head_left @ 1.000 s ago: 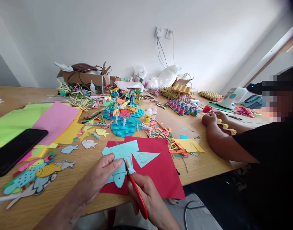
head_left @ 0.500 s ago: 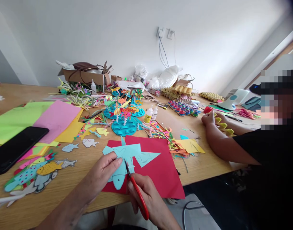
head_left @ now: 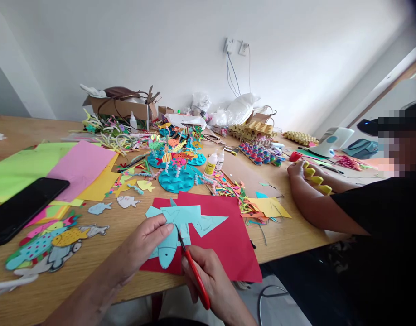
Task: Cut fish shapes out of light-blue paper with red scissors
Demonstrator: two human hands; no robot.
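My left hand (head_left: 148, 237) pinches a piece of light blue paper (head_left: 167, 254) with a fish drawn on it, its thumb on top. Red-handled scissors (head_left: 197, 276) are in my right hand (head_left: 210, 276), their blades at the edge of the drawn fish beside my left thumb. Below lies a sheet of red paper (head_left: 230, 240). Another light blue scrap (head_left: 210, 222) with a pencilled fish rests on it. Cut-out paper fish (head_left: 69, 238) lie in a pile to the left, and a white fish (head_left: 127, 202) sits nearer the middle.
A black phone (head_left: 31, 206) lies on coloured paper (head_left: 82, 170) at left. Behind my hands stand a blue egg-carton base (head_left: 176, 182), glue bottles (head_left: 210, 164) and paper scraps (head_left: 250, 203). At right, a co-worker's hands (head_left: 296, 170) hold a yellow egg-carton strip (head_left: 316, 179).
The light blue paper has shifted and turned slightly in my left hand. The scissors have moved a little against its edge. The co-worker's head has moved slightly to the right.
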